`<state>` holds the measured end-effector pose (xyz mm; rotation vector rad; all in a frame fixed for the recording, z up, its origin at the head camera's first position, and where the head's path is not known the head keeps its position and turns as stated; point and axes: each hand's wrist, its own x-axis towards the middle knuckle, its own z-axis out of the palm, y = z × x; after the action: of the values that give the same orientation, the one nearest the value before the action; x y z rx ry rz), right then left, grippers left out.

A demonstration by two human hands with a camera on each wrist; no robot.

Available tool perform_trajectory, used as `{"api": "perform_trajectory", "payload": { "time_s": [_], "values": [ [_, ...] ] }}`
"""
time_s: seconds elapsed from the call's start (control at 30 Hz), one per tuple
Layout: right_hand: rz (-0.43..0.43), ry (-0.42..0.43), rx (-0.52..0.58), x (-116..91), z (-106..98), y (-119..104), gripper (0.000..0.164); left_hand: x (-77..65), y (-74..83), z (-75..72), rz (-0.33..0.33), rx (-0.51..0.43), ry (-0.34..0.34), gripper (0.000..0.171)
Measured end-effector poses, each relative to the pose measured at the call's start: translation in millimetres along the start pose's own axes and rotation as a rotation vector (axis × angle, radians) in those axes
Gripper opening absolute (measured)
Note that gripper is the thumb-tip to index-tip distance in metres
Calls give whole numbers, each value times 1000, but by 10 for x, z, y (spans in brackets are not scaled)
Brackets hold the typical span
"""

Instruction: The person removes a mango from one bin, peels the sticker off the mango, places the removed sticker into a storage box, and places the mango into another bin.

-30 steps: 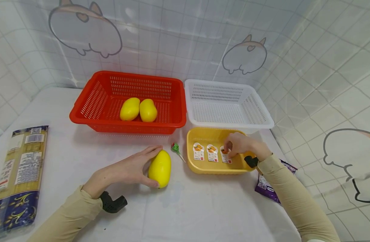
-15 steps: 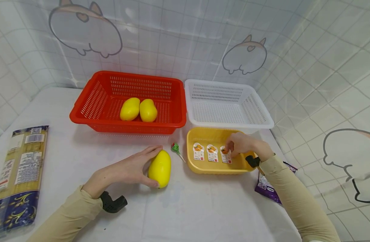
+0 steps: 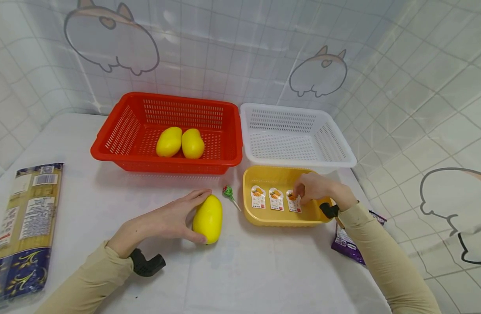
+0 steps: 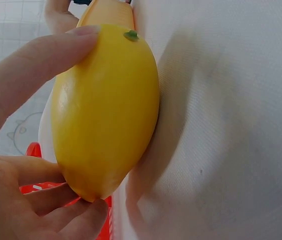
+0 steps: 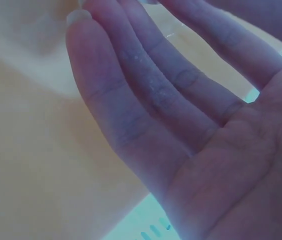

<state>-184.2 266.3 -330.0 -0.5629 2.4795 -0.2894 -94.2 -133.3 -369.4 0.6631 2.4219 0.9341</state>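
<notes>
My left hand (image 3: 173,218) holds a yellow mango (image 3: 208,219) standing on the white cloth. In the left wrist view, the thumb lies across one end of the mango (image 4: 108,110) and the fingertips touch the other. My right hand (image 3: 315,188) reaches into a yellow tub (image 3: 286,221), its bent fingers at the right edge of the third label (image 3: 293,203), which lies flat. Left of it are a middle label (image 3: 276,199) and a left label (image 3: 258,197), all with orange fruit pictures. The right wrist view shows the palm and fingers (image 5: 151,85); the fingertips are cut off.
A red basket (image 3: 173,165) with two mangoes stands behind; a white basket (image 3: 299,161) is beside it. A lollipop (image 3: 228,191) lies between the mango and the tub. A long noodle pack (image 3: 28,226) lies at left, a purple packet (image 3: 348,244) under the right forearm.
My right hand has shifted slightly to the right at the third label, exposing more of its picture. The left hand and mango have kept their place.
</notes>
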Motion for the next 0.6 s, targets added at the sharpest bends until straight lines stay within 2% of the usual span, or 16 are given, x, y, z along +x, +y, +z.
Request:
{"api": "perform_trajectory", "payload": {
  "time_s": [0.23,0.43,0.6],
  "values": [
    [16,19,40,-67,-36,-40,21,-2,-4,2,1,-5,0,118],
    [-15,53,3,-144,-90,-95,27,-6,-1,3,6,4,7,119],
    [-27,97,34,-215,-122,-180,29,-8,4,4,0,6,9,119]
  ]
}}
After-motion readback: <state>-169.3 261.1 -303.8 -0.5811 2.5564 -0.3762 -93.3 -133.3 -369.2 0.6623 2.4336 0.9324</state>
